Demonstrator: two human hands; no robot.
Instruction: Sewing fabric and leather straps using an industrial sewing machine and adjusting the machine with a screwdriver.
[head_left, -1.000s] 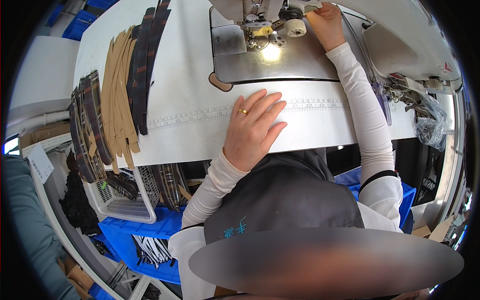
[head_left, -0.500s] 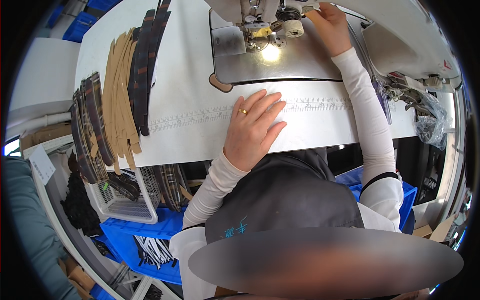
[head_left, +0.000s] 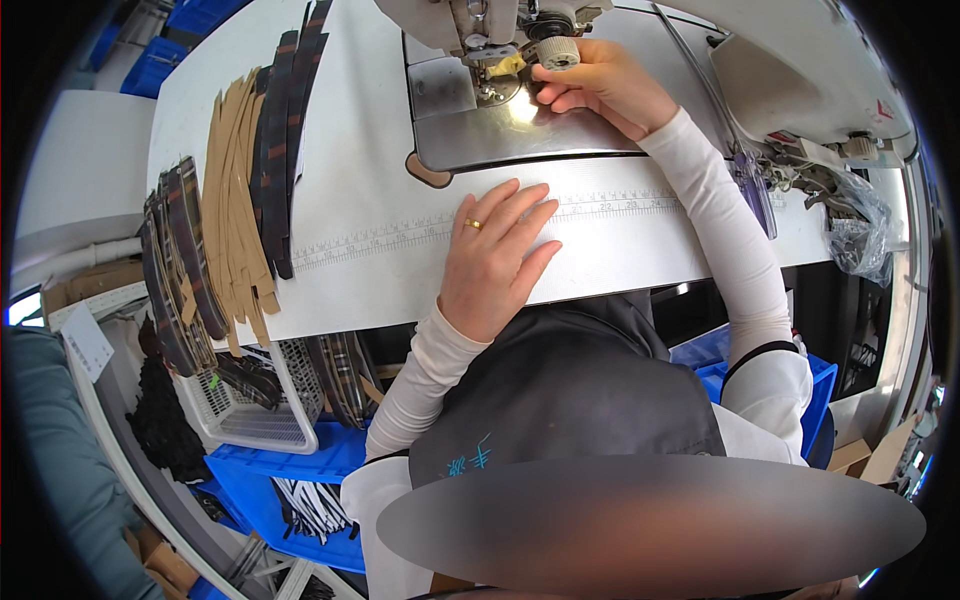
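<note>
My left hand (head_left: 492,262), with a ring on one finger, lies flat on the white tabletop (head_left: 350,190), fingers spread over a printed ruler scale (head_left: 610,203). At the sewing machine (head_left: 425,20), my right hand (head_left: 605,88) reaches in from the right, beside a pale knurled wheel (head_left: 558,54) and above the metal bed plate (head_left: 560,135). Its fingers are curled toward the needle area; the wheel hides part of them, and anything between them cannot be made out. A yellow piece (head_left: 508,66) sits by the presser foot, left of the wheel.
Tan strips (head_left: 232,190) and dark striped straps (head_left: 290,140) lie at the table's left, beside plaid straps (head_left: 185,250). Below stand a white basket (head_left: 300,400) and a blue crate (head_left: 270,465). A purple-handled tool (head_left: 755,195) and clear plastic bag (head_left: 862,225) are right.
My right hand has come down and left from the upper part of the machine to beside the knurled wheel. The left hand stays flat on the table. The whole view has shifted slightly.
</note>
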